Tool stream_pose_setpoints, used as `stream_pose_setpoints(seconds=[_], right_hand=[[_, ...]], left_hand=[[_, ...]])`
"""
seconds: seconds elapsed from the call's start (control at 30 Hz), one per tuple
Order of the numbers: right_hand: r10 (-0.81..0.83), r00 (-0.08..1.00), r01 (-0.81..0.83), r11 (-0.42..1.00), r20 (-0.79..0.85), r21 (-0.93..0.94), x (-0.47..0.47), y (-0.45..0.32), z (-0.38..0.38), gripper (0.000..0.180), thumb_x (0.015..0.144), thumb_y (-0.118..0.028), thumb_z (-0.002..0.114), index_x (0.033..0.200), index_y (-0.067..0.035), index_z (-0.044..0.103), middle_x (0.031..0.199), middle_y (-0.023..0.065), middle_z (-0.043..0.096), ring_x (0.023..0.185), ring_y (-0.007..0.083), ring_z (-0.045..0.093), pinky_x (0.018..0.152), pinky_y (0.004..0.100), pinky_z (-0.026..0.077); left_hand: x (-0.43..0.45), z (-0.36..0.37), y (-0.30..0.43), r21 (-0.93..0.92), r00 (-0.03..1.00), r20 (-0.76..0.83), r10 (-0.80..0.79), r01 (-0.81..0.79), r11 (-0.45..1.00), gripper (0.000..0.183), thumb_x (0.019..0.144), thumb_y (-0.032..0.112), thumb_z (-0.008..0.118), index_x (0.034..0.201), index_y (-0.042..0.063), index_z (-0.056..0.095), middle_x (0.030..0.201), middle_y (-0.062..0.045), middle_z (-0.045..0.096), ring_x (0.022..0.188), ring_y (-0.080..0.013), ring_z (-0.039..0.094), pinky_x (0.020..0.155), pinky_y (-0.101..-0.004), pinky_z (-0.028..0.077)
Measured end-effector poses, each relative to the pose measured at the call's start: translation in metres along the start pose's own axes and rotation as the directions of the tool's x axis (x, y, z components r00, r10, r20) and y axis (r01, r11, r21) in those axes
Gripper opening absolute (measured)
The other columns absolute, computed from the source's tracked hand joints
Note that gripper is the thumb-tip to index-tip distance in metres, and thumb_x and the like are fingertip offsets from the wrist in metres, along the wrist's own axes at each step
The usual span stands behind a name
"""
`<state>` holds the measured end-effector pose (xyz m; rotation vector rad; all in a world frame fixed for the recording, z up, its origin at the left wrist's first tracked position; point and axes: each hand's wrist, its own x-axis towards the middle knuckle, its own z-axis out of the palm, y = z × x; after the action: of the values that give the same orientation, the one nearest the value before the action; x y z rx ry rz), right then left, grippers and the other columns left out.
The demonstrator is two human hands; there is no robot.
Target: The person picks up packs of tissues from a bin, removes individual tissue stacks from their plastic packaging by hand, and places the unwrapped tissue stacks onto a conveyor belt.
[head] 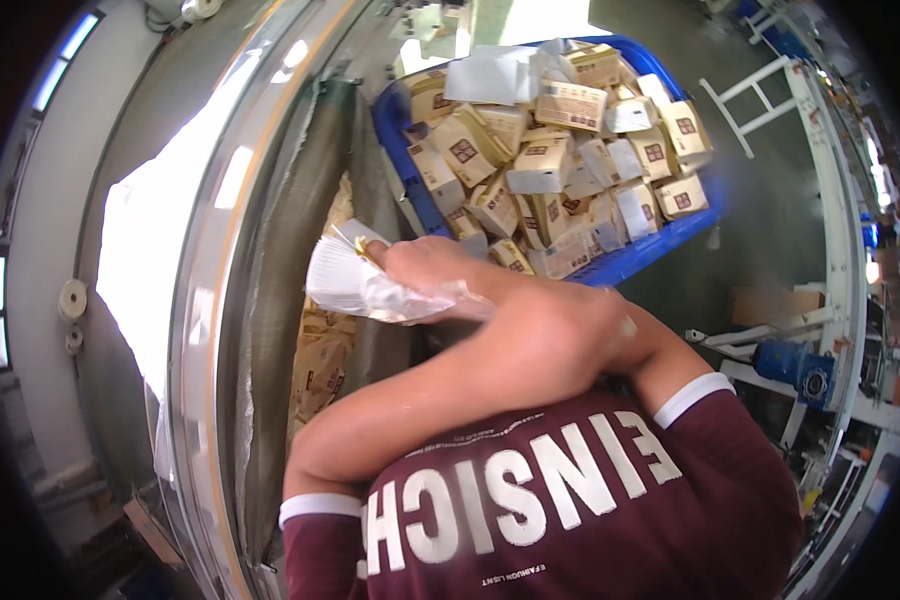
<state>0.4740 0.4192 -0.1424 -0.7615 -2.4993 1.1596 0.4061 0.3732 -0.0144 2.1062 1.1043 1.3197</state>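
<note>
My right hand (427, 262) grips a fanned stack of white paper sheets (337, 277), partly wrapped in crumpled clear and yellowish film, at the left of centre. My left forearm crosses over my right arm. My left hand (600, 322) is blurred against the right arm near the elbow; its fingers are hidden, so its hold is unclear. Beyond the right hand stands a blue plastic crate (652, 244) heaped with cream and white paper packs (544, 161) bearing brown square prints. Some packs lie tilted or on edge.
To the left runs a long metal-edged frame (202, 300) beside a grey-green cloth flap (285, 247). Cream packs (322, 360) lie in the gap below the flap. At the right are white metal frames (832, 187) and a blue motor (791, 367), with a cardboard box (776, 306) nearby.
</note>
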Motion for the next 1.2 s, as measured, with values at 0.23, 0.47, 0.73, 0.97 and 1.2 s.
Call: stream_pose_setpoints(seconds=[0.23, 0.47, 0.73, 0.97, 1.2], right_hand=[[-0.027, 0.968, -0.084, 0.904, 0.251, 0.42, -0.032, 0.013, -0.054, 0.047, 0.063, -0.013, 0.067, 0.106, -0.007, 0.051, 0.094, 0.0126, 0.059, 0.089, 0.0279, 0.057, 0.077, 0.033, 0.044], [0.106, 0.926, -0.165, 0.977, 0.362, 0.137, -0.002, -0.017, -0.05, 0.06, 0.06, -0.009, 0.069, 0.114, -0.006, 0.045, 0.098, 0.0121, 0.058, 0.091, 0.0248, 0.056, 0.078, 0.0311, 0.043], [0.004, 0.919, -0.103, 0.968, 0.394, 0.231, 0.019, -0.012, 0.002, 0.069, 0.059, -0.006, 0.071, 0.122, -0.006, 0.04, 0.106, 0.0072, 0.055, 0.097, 0.0153, 0.051, 0.084, 0.028, 0.041], [-0.1, 0.761, -0.329, 0.792, 0.641, 0.515, 0.042, -0.031, 0.031, 0.057, 0.058, -0.003, 0.066, 0.113, -0.002, 0.05, 0.102, 0.0066, 0.058, 0.095, 0.0118, 0.052, 0.083, 0.0267, 0.041], [0.208, 0.92, -0.35, 0.817, 0.332, 0.458, 0.058, -0.045, 0.072, 0.014, 0.077, -0.009, 0.059, 0.086, 0.002, 0.059, 0.071, 0.0013, 0.059, 0.066, 0.0059, 0.051, 0.06, 0.0213, 0.042]], left_hand=[[-0.052, -0.067, -0.06, 0.033, 0.941, -0.258, -0.217, 0.233, 0.972, 0.03, 0.066, -0.008, 0.053, 0.093, 0.001, 0.06, 0.097, -0.009, 0.059, 0.09, -0.0191, 0.056, 0.077, -0.0298, 0.045], [-0.197, -0.079, -0.111, -0.091, 0.338, -0.535, -0.774, 0.888, 0.45, 0.012, 0.081, 0.01, 0.053, 0.085, 0.001, 0.06, 0.076, -0.013, 0.063, 0.068, -0.0238, 0.061, 0.063, -0.0304, 0.048], [-0.419, -0.004, -0.101, 0.601, -0.04, -0.229, -0.973, 0.78, -0.174, 0.04, 0.082, 0.032, 0.045, 0.109, 0.004, 0.054, 0.108, -0.022, 0.054, 0.105, -0.029, 0.051, 0.087, -0.0403, 0.039], [-0.272, -0.091, -0.053, -0.652, 0.376, -0.487, -0.789, 0.445, 0.614, 0.057, 0.078, 0.043, 0.059, 0.106, -0.006, 0.05, 0.098, -0.016, 0.056, 0.092, -0.0213, 0.055, 0.08, -0.0316, 0.044], [-0.272, -0.071, -0.047, -0.774, 0.394, -0.172, -0.903, 0.513, 0.372, 0.069, 0.06, 0.021, 0.068, 0.116, -0.005, 0.037, 0.102, -0.012, 0.052, 0.097, -0.0207, 0.05, 0.087, -0.0328, 0.038]])
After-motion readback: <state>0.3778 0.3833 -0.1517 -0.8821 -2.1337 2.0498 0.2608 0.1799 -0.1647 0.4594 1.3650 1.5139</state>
